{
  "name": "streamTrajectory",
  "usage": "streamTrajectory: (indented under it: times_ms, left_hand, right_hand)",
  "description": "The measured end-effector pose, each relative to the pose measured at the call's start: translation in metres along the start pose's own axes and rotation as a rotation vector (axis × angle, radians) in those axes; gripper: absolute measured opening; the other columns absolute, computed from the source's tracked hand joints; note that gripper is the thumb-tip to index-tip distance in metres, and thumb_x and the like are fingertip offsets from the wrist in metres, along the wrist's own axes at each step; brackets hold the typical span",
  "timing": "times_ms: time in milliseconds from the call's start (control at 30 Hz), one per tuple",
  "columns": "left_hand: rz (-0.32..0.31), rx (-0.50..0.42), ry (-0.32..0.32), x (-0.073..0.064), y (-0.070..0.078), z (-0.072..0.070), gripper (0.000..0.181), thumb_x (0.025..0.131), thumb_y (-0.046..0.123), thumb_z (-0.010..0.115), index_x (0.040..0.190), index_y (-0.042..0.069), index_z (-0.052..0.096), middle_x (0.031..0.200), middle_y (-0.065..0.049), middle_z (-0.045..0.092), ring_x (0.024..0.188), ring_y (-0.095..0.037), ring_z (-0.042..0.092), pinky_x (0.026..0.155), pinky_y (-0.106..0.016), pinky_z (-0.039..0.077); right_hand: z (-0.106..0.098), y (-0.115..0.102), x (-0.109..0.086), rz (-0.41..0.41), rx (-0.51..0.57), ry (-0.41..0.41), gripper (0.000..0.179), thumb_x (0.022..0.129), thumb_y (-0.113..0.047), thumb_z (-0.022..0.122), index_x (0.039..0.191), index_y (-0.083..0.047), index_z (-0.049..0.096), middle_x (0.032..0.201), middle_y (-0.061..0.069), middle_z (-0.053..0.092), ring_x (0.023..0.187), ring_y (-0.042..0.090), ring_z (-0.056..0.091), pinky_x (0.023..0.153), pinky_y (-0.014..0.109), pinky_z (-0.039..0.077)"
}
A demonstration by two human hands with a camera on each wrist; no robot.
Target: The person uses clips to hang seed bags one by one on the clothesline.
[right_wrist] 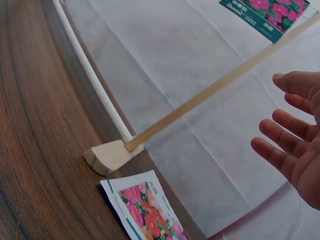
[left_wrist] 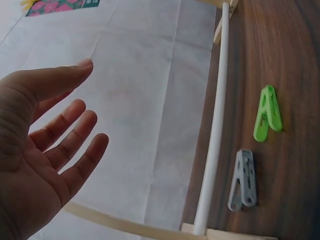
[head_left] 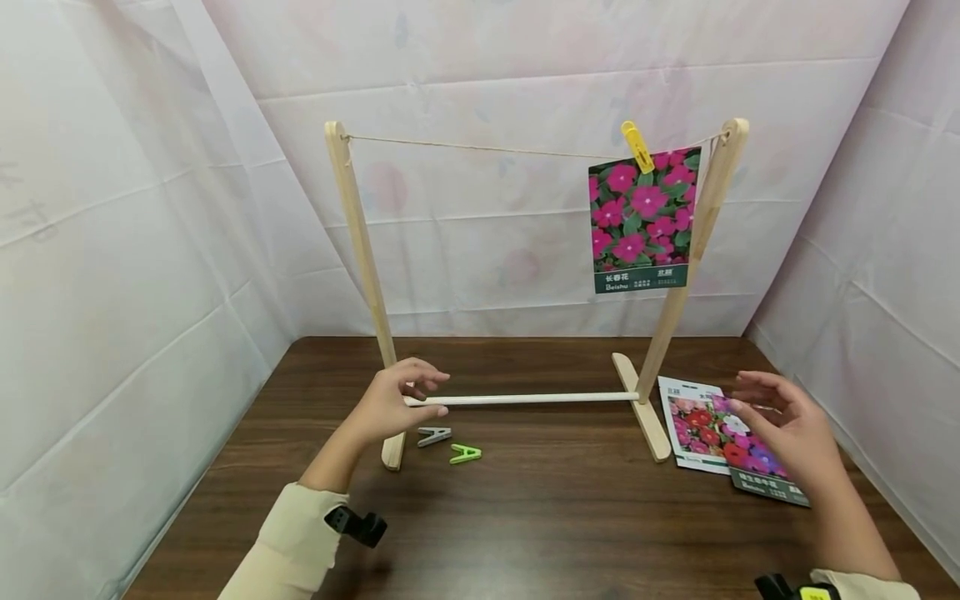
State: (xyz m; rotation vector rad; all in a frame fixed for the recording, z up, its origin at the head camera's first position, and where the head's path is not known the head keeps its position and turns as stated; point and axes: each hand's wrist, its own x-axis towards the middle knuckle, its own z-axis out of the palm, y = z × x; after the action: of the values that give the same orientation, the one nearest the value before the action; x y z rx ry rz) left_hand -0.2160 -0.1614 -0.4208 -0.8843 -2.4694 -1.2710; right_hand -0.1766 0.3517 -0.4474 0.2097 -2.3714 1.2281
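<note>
My left hand [head_left: 393, 400] hovers by the left post of a wooden stand, fingers relaxed and holding nothing. Just below it on the table lie a grey clothespin [left_wrist: 243, 180] and a green clothespin [left_wrist: 268, 114]. My right hand [head_left: 795, 429], also without anything in it, is raised above two flower seed packets. One packet [head_left: 693, 425] has a white border; the other, a dark-bottomed packet [head_left: 768, 485], overlaps it and is partly hidden by the hand. A seed packet with pink flowers [head_left: 645, 221] hangs from the string [head_left: 465, 147] by a yellow clothespin [head_left: 637, 147].
The stand has a left post [head_left: 360, 242], a right post [head_left: 686, 267] and a white crossbar [head_left: 525, 399] low between them. Its right foot [head_left: 642, 408] sits beside the packets. Pale cloth [head_left: 480, 275] surrounds the brown table [head_left: 540, 517] at the back and sides.
</note>
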Motion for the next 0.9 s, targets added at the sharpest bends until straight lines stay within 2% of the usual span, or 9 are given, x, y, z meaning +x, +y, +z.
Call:
streamTrajectory:
  times_ms: [100,267,467,633,833,900]
  left_hand:
    - [-0.025,-0.010,-0.013,-0.005,-0.006,0.000,0.038,0.074,0.003,0.085,0.109,0.006,0.072,0.103,-0.006,0.065,0.092,-0.027,0.060,0.075,-0.042,0.058]
    - [-0.073,-0.024,-0.029,-0.015,-0.015,0.000,0.038,0.075,0.005,0.084,0.111,0.008,0.071,0.108,-0.008,0.065,0.096,-0.024,0.061,0.077,-0.044,0.057]
    - [-0.103,-0.039,-0.019,-0.024,-0.027,0.000,0.038,0.076,0.004,0.083,0.112,0.005,0.071,0.107,-0.011,0.065,0.095,-0.029,0.062,0.078,-0.052,0.055]
    - [-0.139,-0.043,0.005,-0.030,-0.038,0.000,0.037,0.077,0.002,0.082,0.112,-0.001,0.070,0.108,-0.019,0.064,0.095,-0.036,0.061,0.079,-0.054,0.055]
    - [-0.165,-0.038,0.028,-0.032,-0.052,0.003,0.035,0.076,0.002,0.082,0.109,-0.002,0.071,0.103,-0.019,0.066,0.091,-0.023,0.063,0.079,-0.054,0.055]
    - [-0.178,-0.035,0.029,-0.033,-0.056,0.004,0.034,0.076,0.002,0.083,0.108,-0.002,0.071,0.100,-0.016,0.067,0.091,-0.024,0.064,0.078,-0.054,0.055]
  right_hand:
    - [-0.004,0.004,-0.002,0.020,0.018,0.009,0.040,0.093,-0.012,0.067,0.129,-0.001,0.054,0.111,-0.020,0.054,0.096,-0.006,0.055,0.075,0.003,0.044]
    - [-0.010,0.013,-0.007,0.051,0.017,0.021,0.039,0.094,-0.014,0.067,0.128,0.000,0.055,0.112,-0.019,0.055,0.096,-0.007,0.053,0.075,0.003,0.043]
    - [-0.018,0.027,-0.013,0.158,-0.009,0.023,0.043,0.095,-0.025,0.066,0.130,-0.004,0.055,0.111,-0.018,0.054,0.094,-0.009,0.051,0.072,0.002,0.040]
    - [-0.022,0.041,-0.013,0.243,0.015,0.065,0.043,0.094,-0.028,0.067,0.131,-0.008,0.056,0.107,-0.023,0.053,0.091,-0.009,0.051,0.069,0.004,0.043]
    - [-0.031,0.062,-0.017,0.342,0.098,0.115,0.031,0.092,-0.023,0.070,0.122,-0.018,0.062,0.098,-0.029,0.055,0.085,-0.011,0.052,0.062,0.008,0.048]
    - [-0.033,0.069,-0.020,0.383,0.102,0.126,0.030,0.092,-0.024,0.070,0.120,-0.017,0.063,0.096,-0.030,0.054,0.084,-0.011,0.051,0.061,0.008,0.048]
